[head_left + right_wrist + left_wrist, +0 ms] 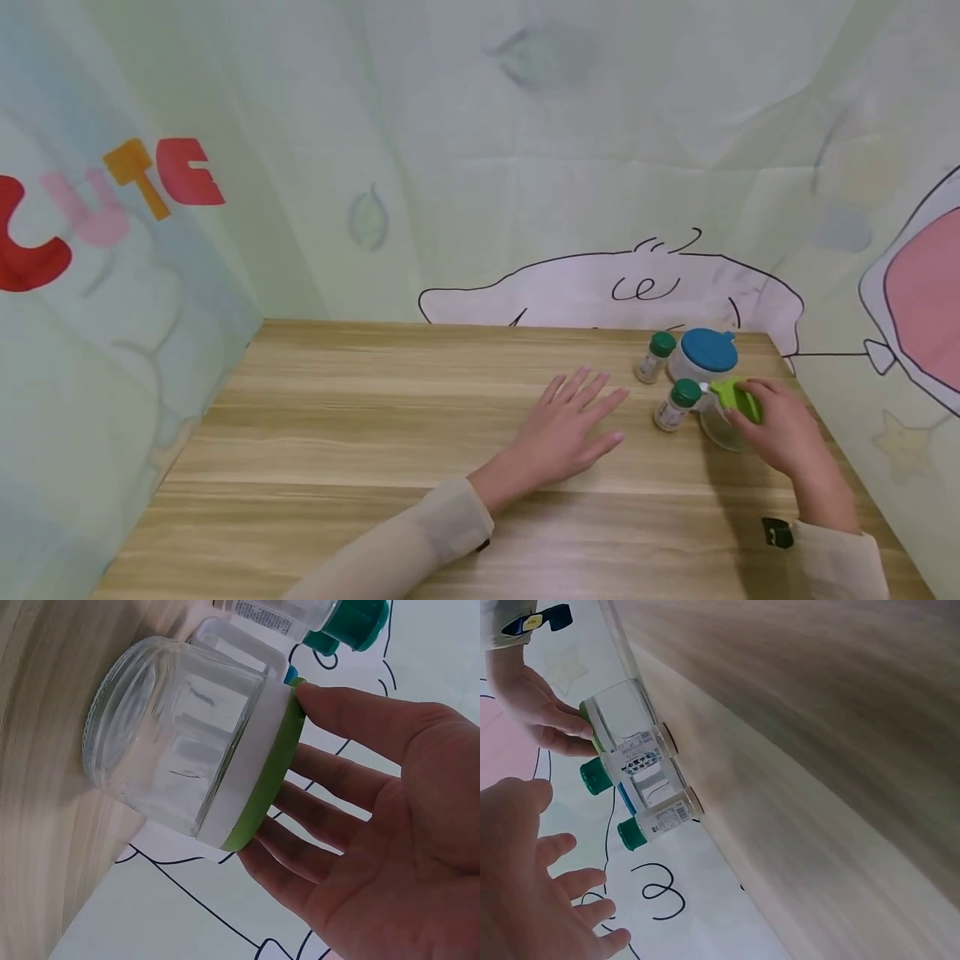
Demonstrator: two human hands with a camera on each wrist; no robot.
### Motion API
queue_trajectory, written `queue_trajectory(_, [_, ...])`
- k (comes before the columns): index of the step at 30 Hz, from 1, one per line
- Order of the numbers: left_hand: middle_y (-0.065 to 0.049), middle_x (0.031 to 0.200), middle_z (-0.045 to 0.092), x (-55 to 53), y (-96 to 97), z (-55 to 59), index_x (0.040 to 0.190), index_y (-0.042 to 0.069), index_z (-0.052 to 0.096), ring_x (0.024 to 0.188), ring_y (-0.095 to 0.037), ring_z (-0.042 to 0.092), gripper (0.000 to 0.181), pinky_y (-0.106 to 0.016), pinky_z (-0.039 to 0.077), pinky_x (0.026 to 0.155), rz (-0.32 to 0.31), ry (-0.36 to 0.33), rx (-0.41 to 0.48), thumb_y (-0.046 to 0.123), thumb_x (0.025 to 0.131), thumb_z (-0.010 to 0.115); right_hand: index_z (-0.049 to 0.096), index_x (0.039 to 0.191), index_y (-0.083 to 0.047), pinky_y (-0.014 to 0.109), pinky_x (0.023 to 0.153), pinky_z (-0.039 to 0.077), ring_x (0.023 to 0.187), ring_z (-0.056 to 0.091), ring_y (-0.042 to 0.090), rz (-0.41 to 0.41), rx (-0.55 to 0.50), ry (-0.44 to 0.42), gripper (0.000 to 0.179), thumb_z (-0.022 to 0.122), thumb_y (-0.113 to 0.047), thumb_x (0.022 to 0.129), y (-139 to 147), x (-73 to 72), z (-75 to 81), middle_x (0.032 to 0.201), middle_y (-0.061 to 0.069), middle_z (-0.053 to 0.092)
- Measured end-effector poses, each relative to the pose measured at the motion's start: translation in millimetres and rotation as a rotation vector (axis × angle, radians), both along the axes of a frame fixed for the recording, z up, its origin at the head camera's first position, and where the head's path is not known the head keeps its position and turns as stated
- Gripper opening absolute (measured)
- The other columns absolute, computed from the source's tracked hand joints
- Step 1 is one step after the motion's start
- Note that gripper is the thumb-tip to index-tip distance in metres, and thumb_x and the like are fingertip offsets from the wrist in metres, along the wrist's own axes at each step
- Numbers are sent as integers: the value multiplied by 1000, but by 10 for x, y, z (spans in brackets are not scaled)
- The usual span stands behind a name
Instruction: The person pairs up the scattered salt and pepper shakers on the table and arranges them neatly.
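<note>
My right hand [783,421] holds a clear glass seasoning jar by its green lid, thumb on one side of the rim and fingers on the other. The jar [169,735] has a white collar under the lid [266,776] and a handle at its side; its base is at the tabletop. Two small shaker bottles with green caps, a nearer one [671,410] and a farther one [649,367], stand left of it. Behind is a similar jar with a blue lid [708,350]. My left hand [558,429] is spread left of the bottles, holding nothing.
The wooden table [337,417] meets a printed curtain [450,167] at its back and sides. The jars and bottles are grouped near the table's back right corner, close to the right-hand curtain.
</note>
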State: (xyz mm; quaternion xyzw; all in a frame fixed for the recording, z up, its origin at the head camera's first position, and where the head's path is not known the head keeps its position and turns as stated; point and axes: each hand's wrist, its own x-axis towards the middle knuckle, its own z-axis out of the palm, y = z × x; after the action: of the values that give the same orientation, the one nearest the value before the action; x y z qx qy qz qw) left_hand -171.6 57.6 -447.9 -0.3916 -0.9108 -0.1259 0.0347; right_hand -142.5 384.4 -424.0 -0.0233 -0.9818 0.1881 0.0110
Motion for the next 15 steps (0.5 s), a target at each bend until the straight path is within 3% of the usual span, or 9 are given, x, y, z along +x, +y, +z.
queue_trajectory(15, [0,176,26,-92,201,76,169,32,31,165,-25,14,61,-51,15,133,-14,6,8,50,112,45,52,136,20,78,99,42,126,42,65,1,6,-21,54,69,-16,100,-6,-11,1,145,47,39])
